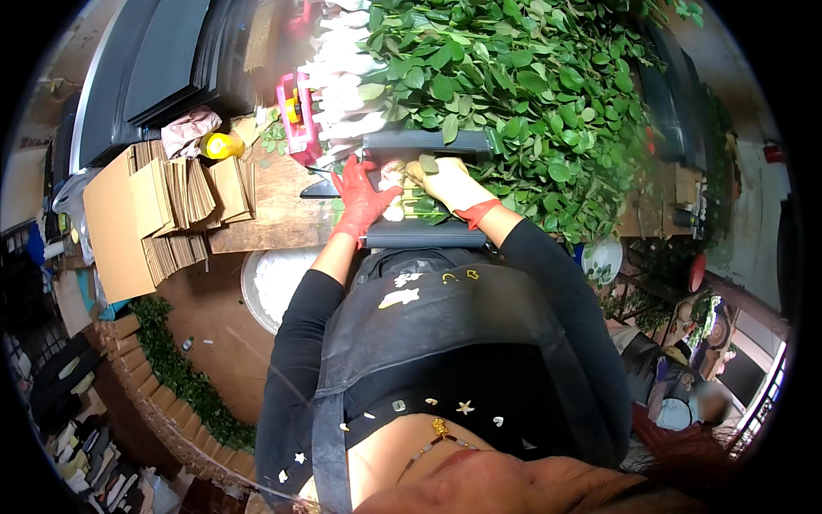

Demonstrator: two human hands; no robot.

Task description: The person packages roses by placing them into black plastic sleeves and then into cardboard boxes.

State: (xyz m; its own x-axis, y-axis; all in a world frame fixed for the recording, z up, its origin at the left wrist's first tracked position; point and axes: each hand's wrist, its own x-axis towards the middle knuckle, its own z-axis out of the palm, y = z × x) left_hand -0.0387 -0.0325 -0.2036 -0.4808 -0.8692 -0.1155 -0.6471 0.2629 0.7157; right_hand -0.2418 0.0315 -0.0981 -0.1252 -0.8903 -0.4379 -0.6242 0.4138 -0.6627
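My left hand, in a red rubber glove, lies beside a few pale pink and white rose heads. Its fingers are spread and its thumb touches the blooms. My right hand wears a cream glove over a red one. Its fingers curl at the neck of a rose; a loose leaf lies against them. The roses rest with leafy stems pointing right, between two raised edges of a black corrugated sheet. Fingertips of the right hand are partly hidden.
Leafy rose stems are heaped at the back right, their heads wrapped in white sleeves. A pink holder, folded cardboard, a yellow bottle and black sheets are at left. A white tub stands below the wooden table.
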